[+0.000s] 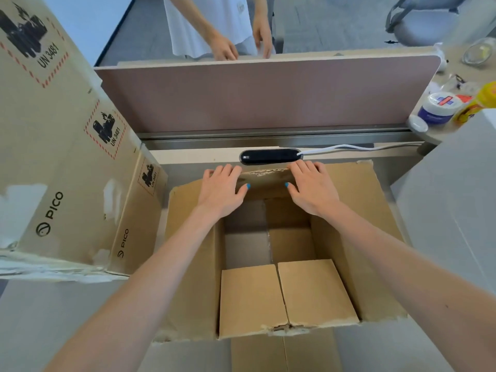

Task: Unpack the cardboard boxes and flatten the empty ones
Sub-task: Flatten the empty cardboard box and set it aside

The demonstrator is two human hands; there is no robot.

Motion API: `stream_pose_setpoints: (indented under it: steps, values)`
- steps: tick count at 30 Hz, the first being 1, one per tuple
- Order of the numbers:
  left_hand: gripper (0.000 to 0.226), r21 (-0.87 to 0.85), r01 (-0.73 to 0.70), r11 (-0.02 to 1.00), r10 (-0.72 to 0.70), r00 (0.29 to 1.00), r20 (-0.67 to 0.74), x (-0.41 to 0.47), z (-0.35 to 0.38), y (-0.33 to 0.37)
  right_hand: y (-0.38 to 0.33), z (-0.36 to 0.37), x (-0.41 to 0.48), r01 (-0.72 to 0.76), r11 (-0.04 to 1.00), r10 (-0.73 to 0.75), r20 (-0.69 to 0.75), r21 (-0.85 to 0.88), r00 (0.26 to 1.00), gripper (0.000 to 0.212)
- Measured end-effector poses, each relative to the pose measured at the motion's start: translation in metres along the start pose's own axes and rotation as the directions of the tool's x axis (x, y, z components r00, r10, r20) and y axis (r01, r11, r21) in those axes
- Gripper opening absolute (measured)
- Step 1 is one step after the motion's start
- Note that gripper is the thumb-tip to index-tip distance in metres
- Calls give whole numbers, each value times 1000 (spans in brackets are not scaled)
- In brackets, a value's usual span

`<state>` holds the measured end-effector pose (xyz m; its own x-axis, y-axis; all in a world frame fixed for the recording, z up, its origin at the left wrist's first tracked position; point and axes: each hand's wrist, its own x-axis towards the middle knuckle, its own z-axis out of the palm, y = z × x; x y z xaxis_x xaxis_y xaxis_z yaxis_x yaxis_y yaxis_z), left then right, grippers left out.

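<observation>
Two bare forearms reach forward from the lower corners, converging over an open brown cardboard box (362, 237) that sits on the grey desk (40, 318) directly in front of the person. Its side flaps are spread outward. Two short flaps (284, 296) at the near edge slope down into the box, and only the bare floor with its centre seam shows inside.

Both hands lie palm down on the far flap (265, 182). The left hand (220, 189) and right hand (314, 189) rest flat, fingers straight and slightly apart and pointing away from the body. The blue-nailed thumbs are turned inward toward each other.

Just beyond the fingertips lie a black oval desk socket (271, 156) and a white cable (349, 148). To the left stands a tall stack of brown PICO-printed cartons (53, 130). Behind is a dusty-pink desk divider (255, 98), and a second person's hands (222, 47) rest at its top edge.
</observation>
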<state>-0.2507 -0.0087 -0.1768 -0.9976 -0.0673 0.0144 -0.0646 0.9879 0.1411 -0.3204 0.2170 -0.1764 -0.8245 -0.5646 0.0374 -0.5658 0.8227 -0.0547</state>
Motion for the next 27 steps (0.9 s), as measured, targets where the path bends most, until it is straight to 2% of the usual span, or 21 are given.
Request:
stream_pose_setpoints:
  steps: [4, 8, 12, 13, 15, 17, 19, 23, 27]
  values:
    - [47, -94, 1, 996, -7, 998, -60, -15, -6, 3, 0, -6, -10, 22, 1000, -22, 24, -2, 999, 56]
    - [54, -83, -21, 996, 17, 999, -49, -44, -11, 12, -9, -16, -46, 27, 998, -28, 23, 54, 999, 60]
    - [50, -53, -105, 993, 104, 994, -28, -80, -16, 25, -22, -16, -95, 66, 988, -80, 95, 141, 992, 55]
    - [48, -49, -123, 991, 124, 992, 15, -90, -17, 31, -26, -16, -107, 69, 987, -87, 123, 146, 989, 49]
    - [43, -87, -118, 989, 134, 967, 217, -110, -22, 44, -35, -15, -128, 97, 990, -116, 199, 100, 973, 35]
    - [40, -79, -110, 991, 134, 880, 455, -132, -24, 58, -43, -11, -146, 111, 990, -130, 242, 89, 962, 26]
    - [40, -33, -145, 989, 139, 831, 539, -150, -23, 71, -49, -9, -158, 104, 991, -123, 284, 81, 951, 22]
    - [42, 52, -202, 978, 145, 838, 526, -165, -20, 82, -53, -12, -164, 55, 996, -80, 383, 76, 920, 25]
    - [35, 48, -131, 990, 110, 945, 309, -169, -40, 91, -58, -41, -161, 12, 996, -36, 262, 92, 964, 22]
